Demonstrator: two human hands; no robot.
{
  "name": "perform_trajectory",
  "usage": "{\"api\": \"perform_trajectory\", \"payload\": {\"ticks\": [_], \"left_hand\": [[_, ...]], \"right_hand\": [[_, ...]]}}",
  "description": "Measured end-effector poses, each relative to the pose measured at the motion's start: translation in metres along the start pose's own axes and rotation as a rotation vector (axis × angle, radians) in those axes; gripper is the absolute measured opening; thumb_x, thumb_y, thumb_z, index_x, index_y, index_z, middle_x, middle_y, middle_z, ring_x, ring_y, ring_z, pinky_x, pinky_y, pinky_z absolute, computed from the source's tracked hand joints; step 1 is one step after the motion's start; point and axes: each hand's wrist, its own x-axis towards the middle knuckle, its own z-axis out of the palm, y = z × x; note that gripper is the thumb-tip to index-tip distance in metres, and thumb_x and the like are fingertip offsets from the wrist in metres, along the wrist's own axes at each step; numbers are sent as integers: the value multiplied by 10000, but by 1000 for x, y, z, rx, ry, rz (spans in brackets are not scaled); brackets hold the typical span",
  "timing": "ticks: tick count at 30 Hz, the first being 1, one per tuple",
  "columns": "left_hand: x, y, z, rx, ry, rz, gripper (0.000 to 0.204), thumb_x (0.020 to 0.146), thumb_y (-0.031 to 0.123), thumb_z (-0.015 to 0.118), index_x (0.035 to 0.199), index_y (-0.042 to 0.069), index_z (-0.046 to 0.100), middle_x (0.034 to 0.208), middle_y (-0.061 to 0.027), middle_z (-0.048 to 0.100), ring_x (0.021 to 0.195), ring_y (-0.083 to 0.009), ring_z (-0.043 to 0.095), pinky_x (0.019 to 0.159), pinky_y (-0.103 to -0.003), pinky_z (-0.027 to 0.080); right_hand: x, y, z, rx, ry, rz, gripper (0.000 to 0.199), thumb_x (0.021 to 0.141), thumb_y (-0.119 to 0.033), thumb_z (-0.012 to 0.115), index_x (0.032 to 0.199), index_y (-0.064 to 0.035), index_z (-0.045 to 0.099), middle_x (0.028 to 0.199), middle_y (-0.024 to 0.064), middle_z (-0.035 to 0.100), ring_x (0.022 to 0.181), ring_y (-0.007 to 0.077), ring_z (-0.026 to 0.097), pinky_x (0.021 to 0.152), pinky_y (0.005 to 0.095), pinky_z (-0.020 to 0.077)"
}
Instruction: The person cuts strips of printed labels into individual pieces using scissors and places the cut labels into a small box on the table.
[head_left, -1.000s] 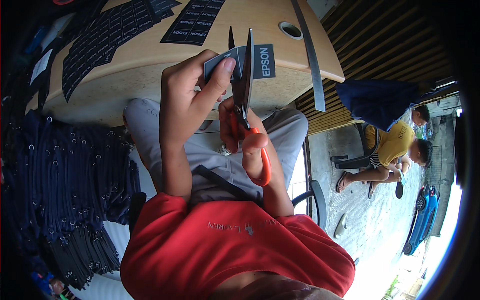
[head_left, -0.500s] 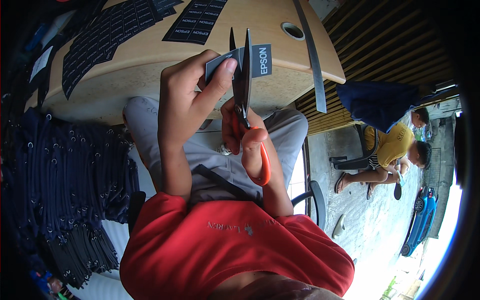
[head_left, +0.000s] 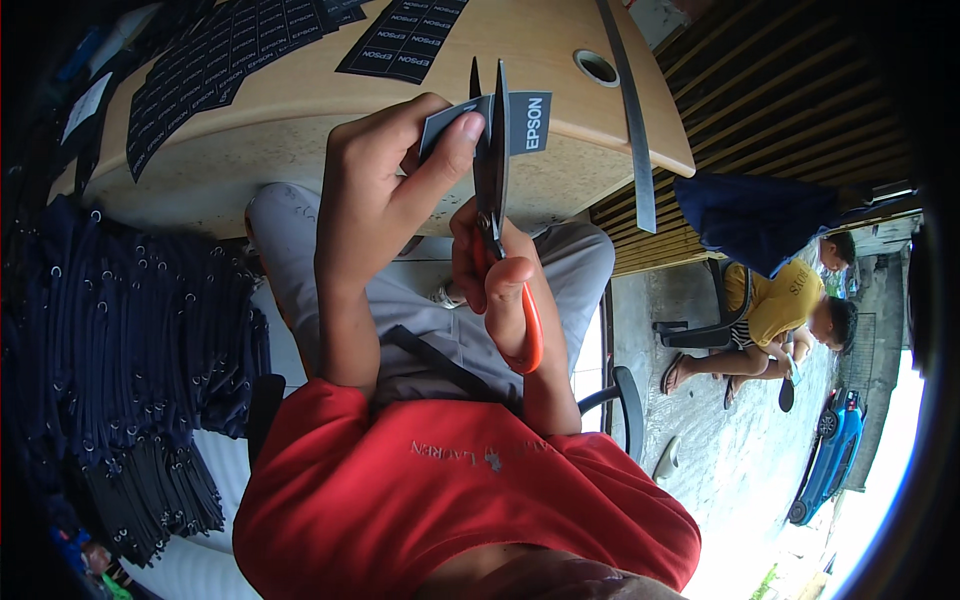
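My left hand (head_left: pixel 375 185) pinches a small dark grey printed label strip (head_left: pixel 531 122) between thumb and fingers, above the front edge of the desk. Orange-handled scissors (head_left: pixel 496 170) point away from me, their dark blades straddling the strip just right of my left thumb. The blade tips stand slightly apart. My right hand (head_left: pixel 508 305) is closed round the scissor handles, with the thumb through the near loop. Part of the strip lies hidden behind the blades and under my left thumb.
Black label sheets (head_left: pixel 405 40) lie on the wooden desk (head_left: pixel 520 40), with more sheets (head_left: pixel 210 75) at the far left. A long grey strip (head_left: pixel 632 130) hangs over the desk's right edge. Dark blue straps with metal rings (head_left: pixel 150 330) are piled left. Two people sit at right.
The scissor blades have drawn a little closer together across the label strip. Both hands keep their grips, and the whole view has shifted slightly.
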Motion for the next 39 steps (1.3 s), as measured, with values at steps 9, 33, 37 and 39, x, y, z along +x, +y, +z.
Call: {"api": "perform_trajectory", "payload": {"ticks": [9, 33, 37, 39], "left_hand": [[0, -1, 0, 5, 9, 19, 249, 921, 165, 635, 742, -3, 589, 518, -3, 436, 464, -43, 351, 433, -247, 277], [1, 1, -2, -33, 7, 0, 243, 927, 171, 630, 761, -5, 614, 531, 0, 494, 457, -34, 390, 432, -233, 293], [0, 1, -1, -57, 14, -4, 239, 928, 175, 629, 775, -7, 622, 540, 2, 509, 464, -30, 409, 435, -226, 306], [-1, 1, -2, -68, 8, -17, 231, 929, 178, 630, 792, -8, 632, 547, 1, 520, 471, -25, 425, 439, -220, 319]], "right_hand": [[-1, -1, -1, 4, -8, 5, 803, 846, -795, 296, 831, -6, 443, 571, 84, 397, 511, 207, 408, 500, 353, 347], [-2, -1, -1, 42, -1, 43, 703, 909, -694, 360, 784, -8, 451, 531, 51, 394, 494, 143, 393, 472, 321, 331], [-2, -1, 0, 45, 0, 17, 693, 918, -682, 358, 777, -8, 447, 535, 52, 389, 497, 144, 388, 471, 324, 331], [-2, -1, 0, 43, -2, 17, 697, 917, -684, 355, 775, -7, 446, 536, 53, 387, 498, 143, 386, 472, 325, 333]]}}
